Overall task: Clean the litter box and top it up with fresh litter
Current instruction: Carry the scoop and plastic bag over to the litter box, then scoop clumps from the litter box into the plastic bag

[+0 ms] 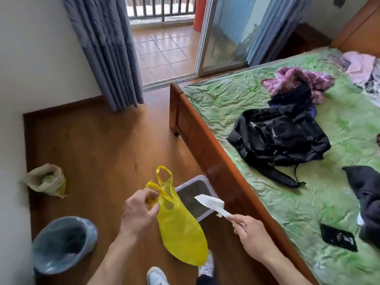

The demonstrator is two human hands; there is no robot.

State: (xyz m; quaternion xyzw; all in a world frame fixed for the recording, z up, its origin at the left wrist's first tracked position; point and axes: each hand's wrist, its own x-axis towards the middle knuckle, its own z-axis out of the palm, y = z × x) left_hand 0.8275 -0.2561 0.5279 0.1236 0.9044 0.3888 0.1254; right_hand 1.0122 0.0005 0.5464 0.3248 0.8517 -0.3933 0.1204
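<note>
Grey-rimmed litter box — dark inside — sits against the wooden bed.

No text can be read: the small white mark on the black backpack and white print on the black pouch are too blurred.

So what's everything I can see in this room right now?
litter box: one, grey-rimmed, on the floor beside the bed
plastic bag: one, yellow, hanging from the left hand
scoop: one, white, held over the litter box
bin: one, blue-lined, floor at lower left
sack: one, pale, open, by the wall
backpack: one, black, on the bed
bed: one, wooden frame, green cover
phone: one, black, on the bed
curtain: grey-blue, by the balcony door
left hand: pinching the bag's handles
right hand: gripping the scoop's handle
</note>
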